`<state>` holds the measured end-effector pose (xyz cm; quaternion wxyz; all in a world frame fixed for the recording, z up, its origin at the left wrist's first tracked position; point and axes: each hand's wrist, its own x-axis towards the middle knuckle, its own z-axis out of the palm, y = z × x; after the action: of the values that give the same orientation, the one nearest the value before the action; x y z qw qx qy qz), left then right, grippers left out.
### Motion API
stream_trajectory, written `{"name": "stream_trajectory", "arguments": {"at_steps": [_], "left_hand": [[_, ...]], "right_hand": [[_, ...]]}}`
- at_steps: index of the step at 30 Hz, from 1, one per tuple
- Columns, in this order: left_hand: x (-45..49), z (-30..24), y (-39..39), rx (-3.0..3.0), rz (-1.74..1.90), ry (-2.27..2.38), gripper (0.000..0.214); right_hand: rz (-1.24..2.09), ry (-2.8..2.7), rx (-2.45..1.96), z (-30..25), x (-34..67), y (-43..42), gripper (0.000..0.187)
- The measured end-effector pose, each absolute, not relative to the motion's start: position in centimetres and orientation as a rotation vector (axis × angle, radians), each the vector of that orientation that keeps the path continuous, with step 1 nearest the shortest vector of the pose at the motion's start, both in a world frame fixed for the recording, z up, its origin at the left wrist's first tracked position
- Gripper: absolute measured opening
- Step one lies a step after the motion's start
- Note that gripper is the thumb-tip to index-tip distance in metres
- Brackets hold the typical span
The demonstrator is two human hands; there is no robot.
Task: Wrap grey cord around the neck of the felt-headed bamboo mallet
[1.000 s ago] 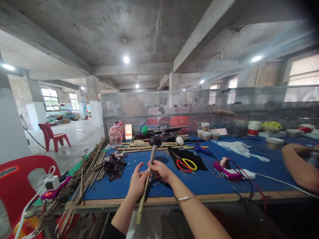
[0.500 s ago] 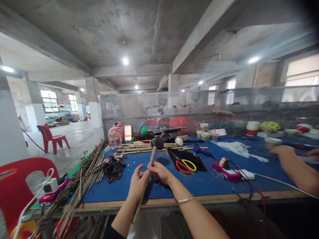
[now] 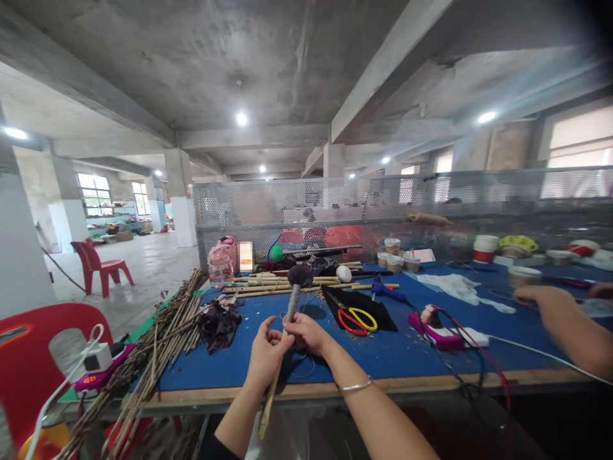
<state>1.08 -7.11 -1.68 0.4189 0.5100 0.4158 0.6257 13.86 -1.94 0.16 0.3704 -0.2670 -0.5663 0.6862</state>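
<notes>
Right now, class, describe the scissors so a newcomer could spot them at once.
On the blue tabletop, find the black cloth right of the right hand. The scissors lie across it; one red and one yellow handle set them apart from the blue tool nearby.

One stick (image 3: 271,397), slender and straight, held at the near centre of the scene. The lower shaft is bare and pale yellow-green; its near end appears uneven. The upper shaft carries a close-fitting grey covering (image 3: 293,301). A dark, rounded head (image 3: 300,275) is seated at the far end; its material cannot be determined. Pose: slanted, head far and slightly right, bare end near and left. Mid-length partly hidden by the grip.
</notes>
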Motion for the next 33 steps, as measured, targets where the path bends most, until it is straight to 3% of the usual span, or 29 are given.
{"name": "stream_trajectory", "arguments": {"at_steps": [5, 13, 18, 24, 33], "left_hand": [[1.24, -1.36, -7.56, 1.242, 1.588, 1.059, 0.082], [1.18, -1.13, -7.55, 1.256, 1.516, 1.071, 0.053], [1.04, -1.53, -7.11, 1.27, 1.565, 1.064, 0.062], [0.96, -1.42, -7.24, 1.233, 1.463, 0.985, 0.06], [0.9, -1.74, -7.21, 1.292, 1.585, 1.077, 0.06]], "right_hand": [[1.81, -1.434, -0.647, 0.37, 13.96, -2.1, 0.038], [1.718, -1.469, -0.697, 0.38, 13.75, -2.05, 0.035], [1.708, -1.485, -0.686, 0.27, 13.93, -1.94, 0.036], [1.769, -1.459, -0.642, 0.39, 13.99, -2.02, 0.035], [1.747, -1.479, -0.676, -0.07, 13.81, -1.75, 0.034]]}}
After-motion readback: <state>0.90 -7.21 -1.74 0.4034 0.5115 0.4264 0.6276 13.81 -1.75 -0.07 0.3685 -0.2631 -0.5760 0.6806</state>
